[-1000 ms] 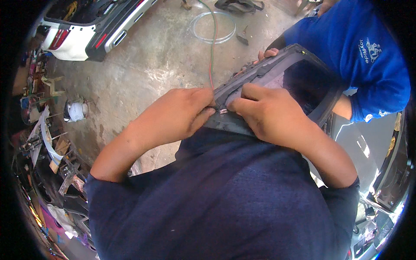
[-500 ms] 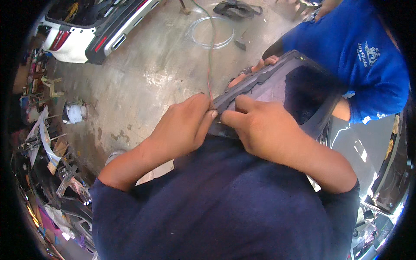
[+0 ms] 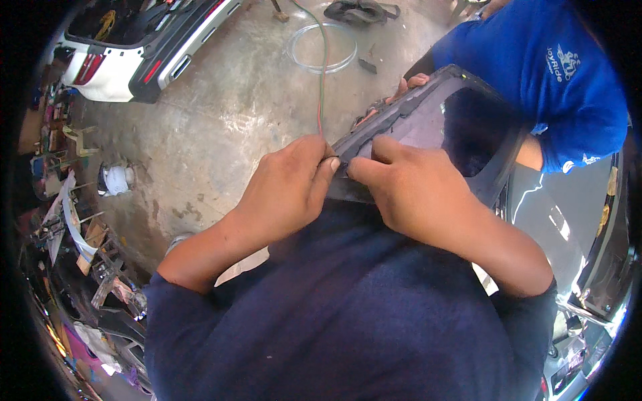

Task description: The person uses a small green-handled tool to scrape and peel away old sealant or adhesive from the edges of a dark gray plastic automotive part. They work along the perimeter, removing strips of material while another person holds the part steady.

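Note:
A dark-edged car window pane (image 3: 422,131) is held tilted in front of my chest, with a ragged black strip (image 3: 396,123) like sealant along its far-left edge. My left hand (image 3: 284,180) is closed at the pane's near-left corner, thumb and forefinger pinched on the edge. Close beside it, my right hand (image 3: 418,187) has its fingers curled and pinched over the black strip at the same corner. Whatever lies between those right fingertips is hidden. A co-worker's hand (image 3: 418,81) grips the far edge of the pane.
The co-worker in a blue shirt (image 3: 575,80) stands at the right, beside a dark glossy car panel (image 3: 558,207). A white car tailgate (image 3: 110,87) lies far left. A thin hose (image 3: 326,73) and a coiled clear tube (image 3: 291,57) are on the concrete floor. Scrap parts (image 3: 80,227) crowd the left.
Both hands and the pane's near corner have shifted slightly upward in the picture. Each hand keeps its pinch at the corner, and the co-worker still holds the pane.

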A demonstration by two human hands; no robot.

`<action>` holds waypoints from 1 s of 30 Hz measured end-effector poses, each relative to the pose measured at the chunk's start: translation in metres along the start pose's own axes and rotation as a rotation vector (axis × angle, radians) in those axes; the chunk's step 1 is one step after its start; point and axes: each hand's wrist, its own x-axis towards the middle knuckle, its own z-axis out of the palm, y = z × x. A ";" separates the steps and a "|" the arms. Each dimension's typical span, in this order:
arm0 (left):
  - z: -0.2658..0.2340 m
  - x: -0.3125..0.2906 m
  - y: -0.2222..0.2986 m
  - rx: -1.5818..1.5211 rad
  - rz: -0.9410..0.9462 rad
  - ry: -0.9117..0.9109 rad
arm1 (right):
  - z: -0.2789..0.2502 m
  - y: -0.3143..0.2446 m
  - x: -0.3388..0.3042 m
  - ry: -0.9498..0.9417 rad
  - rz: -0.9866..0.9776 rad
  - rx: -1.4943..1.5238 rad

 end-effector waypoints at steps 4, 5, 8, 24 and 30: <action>0.004 0.000 -0.003 -0.026 -0.039 0.052 | 0.000 0.020 0.002 0.044 0.066 -0.073; 0.005 -0.003 -0.003 -0.033 -0.037 0.062 | 0.001 0.025 0.000 0.035 0.071 -0.119; 0.005 -0.002 -0.006 -0.019 -0.011 0.082 | -0.006 0.019 -0.004 0.058 0.022 -0.044; 0.001 -0.002 -0.006 -0.045 -0.092 0.090 | 0.008 -0.001 0.003 0.029 -0.009 -0.035; 0.007 -0.007 -0.011 -0.080 -0.133 0.097 | 0.012 0.015 0.004 0.037 0.047 -0.054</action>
